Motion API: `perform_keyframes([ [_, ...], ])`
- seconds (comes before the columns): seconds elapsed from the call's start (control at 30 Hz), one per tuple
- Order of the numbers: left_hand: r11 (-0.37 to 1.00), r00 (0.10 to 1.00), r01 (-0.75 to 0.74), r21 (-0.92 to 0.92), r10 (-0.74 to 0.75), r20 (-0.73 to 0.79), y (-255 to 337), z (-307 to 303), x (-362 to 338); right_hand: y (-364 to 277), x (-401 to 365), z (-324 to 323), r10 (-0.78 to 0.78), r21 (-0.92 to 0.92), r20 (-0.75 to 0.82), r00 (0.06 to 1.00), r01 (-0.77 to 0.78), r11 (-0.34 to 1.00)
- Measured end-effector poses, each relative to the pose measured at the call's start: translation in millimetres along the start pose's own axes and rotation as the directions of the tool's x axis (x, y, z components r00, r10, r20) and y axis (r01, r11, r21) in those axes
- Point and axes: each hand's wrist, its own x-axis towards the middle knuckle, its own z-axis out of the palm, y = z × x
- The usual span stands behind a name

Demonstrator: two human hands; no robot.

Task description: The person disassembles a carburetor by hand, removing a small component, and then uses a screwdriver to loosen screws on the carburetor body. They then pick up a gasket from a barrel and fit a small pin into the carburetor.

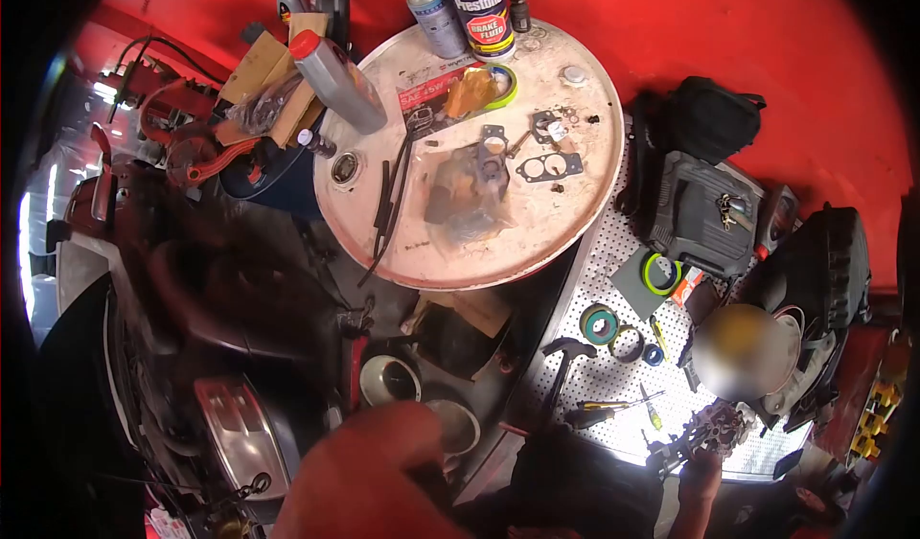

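Observation:
My right hand [701, 477] is at the lower right, its fingers closed around a grey metal engine part [724, 431] that looks like a carburetor. It is held over the near edge of the perforated metal bench [613, 386]. A screwdriver [602, 406] and a small yellow-green tool [654, 414] lie just left of the part. At the bottom centre, my left hand [402, 443] is smeared by motion, and its fingers cannot be made out. It appears in front of two round pale containers [391, 378] below the drum.
A white drum top [422, 261] carries a bagged part [465, 199], gaskets [549, 165], a grey bottle [337, 79] and a brake fluid can [481, 12]. On the bench are a hammer [565, 357], tape rolls [600, 324] and a black case [704, 208]. A motorcycle [230, 319] stands left.

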Motion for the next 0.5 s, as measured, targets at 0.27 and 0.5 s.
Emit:
perform_keyframes([
  [0.27, 0.04, 0.296, 0.955, 0.294, -0.083, -0.952, -22, -46, -112, 9, 0, 12, 0.007, -0.376, -0.061, 0.998, -0.03, 0.926],
  [0.5, -0.618, 0.232, 0.649, 0.443, -0.393, -0.89, -105, -66, -209, 24, -1, 32, -0.142, -0.585, 0.082, 0.986, 0.163, 0.795],
])
